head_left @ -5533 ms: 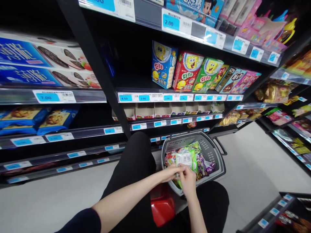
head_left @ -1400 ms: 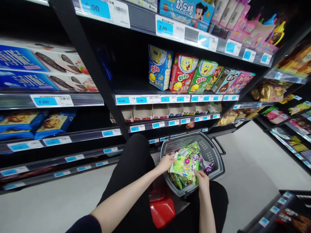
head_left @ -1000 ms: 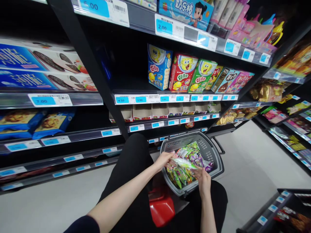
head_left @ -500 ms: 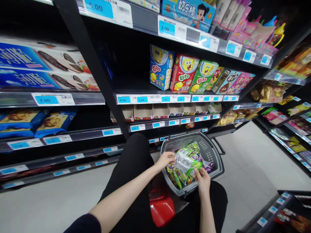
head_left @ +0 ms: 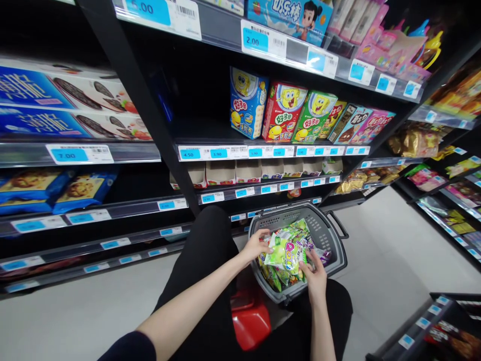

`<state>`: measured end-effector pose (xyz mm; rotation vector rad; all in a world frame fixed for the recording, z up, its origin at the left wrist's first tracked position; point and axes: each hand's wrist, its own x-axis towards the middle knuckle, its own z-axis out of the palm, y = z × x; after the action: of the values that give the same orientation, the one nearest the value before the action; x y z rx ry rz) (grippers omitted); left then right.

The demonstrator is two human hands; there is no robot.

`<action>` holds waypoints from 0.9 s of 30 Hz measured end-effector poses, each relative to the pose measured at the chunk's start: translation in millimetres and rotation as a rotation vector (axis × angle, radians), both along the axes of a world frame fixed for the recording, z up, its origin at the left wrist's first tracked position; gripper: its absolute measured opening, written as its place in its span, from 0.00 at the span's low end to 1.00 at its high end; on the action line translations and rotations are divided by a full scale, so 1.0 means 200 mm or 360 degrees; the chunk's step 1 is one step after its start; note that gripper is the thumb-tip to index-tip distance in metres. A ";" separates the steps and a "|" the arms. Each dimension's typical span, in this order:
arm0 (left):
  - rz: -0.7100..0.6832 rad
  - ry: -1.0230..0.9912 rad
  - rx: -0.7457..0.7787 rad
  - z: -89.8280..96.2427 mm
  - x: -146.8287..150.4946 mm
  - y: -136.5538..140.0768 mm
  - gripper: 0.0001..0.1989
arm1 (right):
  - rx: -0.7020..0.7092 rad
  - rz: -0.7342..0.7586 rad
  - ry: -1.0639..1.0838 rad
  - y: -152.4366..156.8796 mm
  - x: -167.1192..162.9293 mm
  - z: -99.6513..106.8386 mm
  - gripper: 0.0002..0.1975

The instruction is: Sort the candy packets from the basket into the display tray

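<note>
Between my two hands, above the grey shopping basket [head_left: 259,283], is a green candy bag [head_left: 284,254] with its printed front facing up. My left hand [head_left: 256,247] pinches the bag's left end between thumb and fingers. At the right end, my right hand [head_left: 314,271] has its thumb and fingers closed on the bag's edge. Underneath lie several more green and purple candy bags [head_left: 298,228] inside the basket, partly covered by the held one. The basket stands between my knees, close to the shelf.
Shelves ahead carry a row of open cardboard trays [head_left: 248,173] and snack boxes [head_left: 284,111]. Blue biscuit packs [head_left: 84,193] sit on the left. A red plastic stool [head_left: 251,323] is below me. Another shelf unit [head_left: 417,326] stands at the lower right, beside the tiled floor [head_left: 379,250].
The candy bag has been turned over: its silvery back with the printed label faced up before, and now its bright green front does. Both hands remain over the basket.
</note>
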<state>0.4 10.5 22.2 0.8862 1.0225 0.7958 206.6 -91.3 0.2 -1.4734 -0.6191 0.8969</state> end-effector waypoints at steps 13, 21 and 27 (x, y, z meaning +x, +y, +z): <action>-0.0165 0.0103 0.0064 0.05 0.01 -0.02 0.07 | -0.0023 0.0158 0.0002 -0.01 0.00 0.00 0.11; -0.0180 0.0219 0.0284 0.07 0.00 0.00 0.10 | 0.0228 0.0230 -0.0086 0.00 -0.01 0.05 0.04; -0.0324 0.0295 0.0042 0.01 0.02 -0.03 0.03 | 0.0027 0.0081 -0.0192 0.00 -0.01 0.04 0.12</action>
<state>3.8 5.4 23.4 1.0833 1.0648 0.5647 204.5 -90.6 7.5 -1.5100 -0.7544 0.8443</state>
